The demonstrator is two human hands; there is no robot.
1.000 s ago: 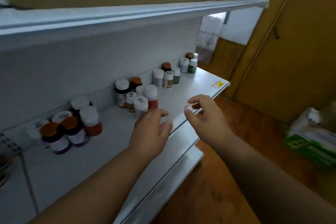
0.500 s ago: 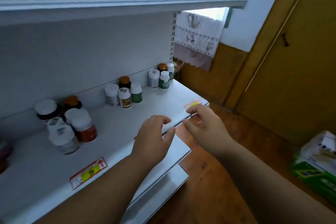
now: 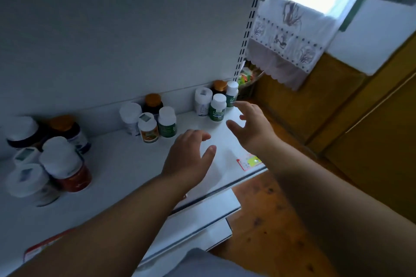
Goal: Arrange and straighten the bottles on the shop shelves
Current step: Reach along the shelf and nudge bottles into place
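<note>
Both hands have left the shelf's (image 3: 126, 164) front edge; right hand (image 3: 252, 126), spread and empty, nears the green-labelled bottle (image 3: 218, 107): light, rigid, best taken round its body.

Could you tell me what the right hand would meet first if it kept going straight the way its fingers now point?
Most likely the green-labelled bottle with the white cap, at the front of the far group: the right hand, open and empty, points at it with a small gap left. Depth is hard to judge from one view.
</note>
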